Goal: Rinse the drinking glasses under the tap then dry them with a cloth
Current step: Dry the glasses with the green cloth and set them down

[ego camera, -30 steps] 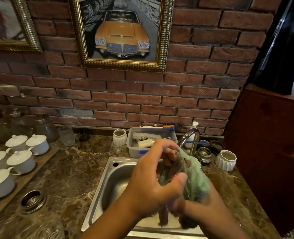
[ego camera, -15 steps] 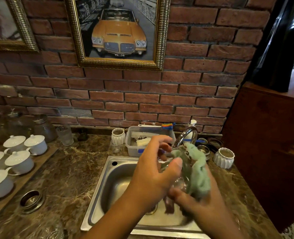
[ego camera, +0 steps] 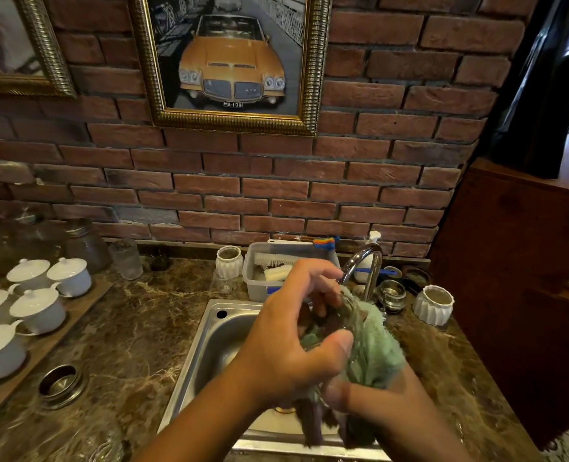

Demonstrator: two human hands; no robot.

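Over the steel sink [ego camera: 209, 341] my left hand [ego camera: 293, 341] grips a clear drinking glass [ego camera: 339, 325], thumb in front and fingers curled over its far side. A green cloth [ego camera: 376, 348] is wrapped around the glass's right side and stuffed partly inside it. My right hand [ego camera: 369, 398] holds the cloth from below; most of that hand is hidden by the cloth and my left hand. The curved tap [ego camera: 364, 265] stands just behind the glass. I see no water running. Another clear glass [ego camera: 224, 283] stands on the counter behind the sink.
White lidded cups [ego camera: 36, 308] sit on a wooden board at the left, with glass jars [ego camera: 83, 245] behind them. A plastic tub [ego camera: 259, 281] with a brush stands behind the sink. White ribbed holders [ego camera: 433, 305] and a metal ring [ego camera: 61, 385] lie on the marble counter.
Both hands turned the glass and the cloth against each other. The green cloth has slipped a little lower and to the right around the glass. The camera shifted slightly.
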